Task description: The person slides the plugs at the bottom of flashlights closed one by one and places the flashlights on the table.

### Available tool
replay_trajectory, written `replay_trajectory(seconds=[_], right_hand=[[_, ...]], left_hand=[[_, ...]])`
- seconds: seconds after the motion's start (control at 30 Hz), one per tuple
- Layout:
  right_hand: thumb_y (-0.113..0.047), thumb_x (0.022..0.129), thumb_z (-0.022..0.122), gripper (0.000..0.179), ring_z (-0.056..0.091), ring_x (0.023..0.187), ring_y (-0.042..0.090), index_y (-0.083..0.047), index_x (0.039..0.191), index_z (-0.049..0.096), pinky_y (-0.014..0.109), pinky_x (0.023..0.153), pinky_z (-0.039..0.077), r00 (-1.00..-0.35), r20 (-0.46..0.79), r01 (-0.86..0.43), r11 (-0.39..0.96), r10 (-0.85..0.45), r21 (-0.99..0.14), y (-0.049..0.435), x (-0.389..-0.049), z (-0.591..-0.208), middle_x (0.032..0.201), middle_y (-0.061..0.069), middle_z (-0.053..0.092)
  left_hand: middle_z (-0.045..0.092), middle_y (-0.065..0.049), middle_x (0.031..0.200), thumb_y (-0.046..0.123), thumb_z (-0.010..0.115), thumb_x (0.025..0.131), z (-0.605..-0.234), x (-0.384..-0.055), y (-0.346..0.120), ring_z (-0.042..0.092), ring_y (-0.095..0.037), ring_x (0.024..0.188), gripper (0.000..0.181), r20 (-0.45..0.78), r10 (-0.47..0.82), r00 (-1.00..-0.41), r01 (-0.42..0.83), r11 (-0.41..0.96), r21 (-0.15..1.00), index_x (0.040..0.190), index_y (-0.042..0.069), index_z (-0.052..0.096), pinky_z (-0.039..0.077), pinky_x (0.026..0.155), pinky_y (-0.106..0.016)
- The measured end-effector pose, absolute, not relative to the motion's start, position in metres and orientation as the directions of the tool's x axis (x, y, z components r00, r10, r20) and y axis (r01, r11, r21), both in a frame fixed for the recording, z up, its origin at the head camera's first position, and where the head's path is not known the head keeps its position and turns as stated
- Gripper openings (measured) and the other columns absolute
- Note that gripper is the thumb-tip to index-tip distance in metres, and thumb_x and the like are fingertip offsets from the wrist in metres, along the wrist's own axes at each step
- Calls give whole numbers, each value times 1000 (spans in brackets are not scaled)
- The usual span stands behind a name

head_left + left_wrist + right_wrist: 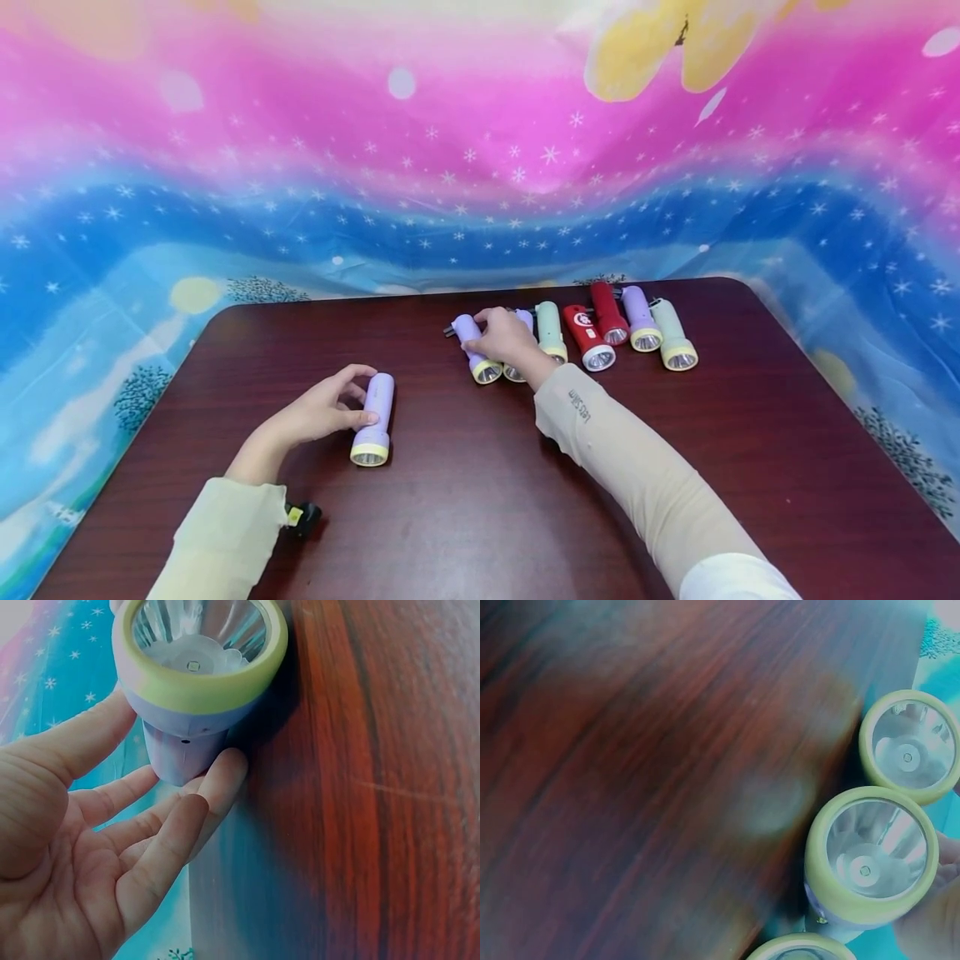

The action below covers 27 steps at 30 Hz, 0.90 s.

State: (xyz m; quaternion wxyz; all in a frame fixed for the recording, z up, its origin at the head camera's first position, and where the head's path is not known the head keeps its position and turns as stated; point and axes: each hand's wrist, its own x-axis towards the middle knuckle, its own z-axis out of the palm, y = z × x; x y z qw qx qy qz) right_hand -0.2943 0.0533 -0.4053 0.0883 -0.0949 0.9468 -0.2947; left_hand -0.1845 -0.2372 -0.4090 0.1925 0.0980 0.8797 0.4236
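Here, left grip (pixel 321 408) pinches a smooth, flared lilac flashlight (pixel 380 402); right grip (pixel 506 340), another flashlight (pixel 477 357)

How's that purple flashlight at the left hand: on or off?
Off, it seems: the purple flashlight shows no glow at its bulb in the left wrist view.

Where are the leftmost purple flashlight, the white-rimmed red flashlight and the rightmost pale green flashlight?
Leftmost purple flashlight (pixel 382 408): head view, on its barrel.
White-rimmed red flashlight (pixel 588 335): head view, on its body.
Rightmost pale green flashlight (pixel 672 330): head view, on its body.
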Motion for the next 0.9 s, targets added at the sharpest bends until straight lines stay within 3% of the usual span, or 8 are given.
replay_trajectory(seconds=[0.2, 0.9], right_hand=[[-26, 87, 75, 60, 66, 97, 20, -8, 141, 55, 34, 86, 54, -957, -126, -129, 774, -260, -620, 56, -293, -403, 109, 10, 72], [-19, 88, 76, 61, 65, 109, 26, -6, 143, 53, 36, 92, 54, -964, -58, -115, 599, -261, -793, 69, -295, -407, 118, 16, 70]], left_hand=[[60, -22, 119, 25, 77, 88, -407, -184, -237, 65, -21, 82, 71, -251, 340, -907, 14, 618, 786, 145, 9, 38, 56, 80, -39], [60, -21, 115, 24, 77, 87, -405, -186, -239, 64, -22, 81, 69, -259, 355, -898, 31, 638, 769, 142, 7, 39, 56, 79, -39]])
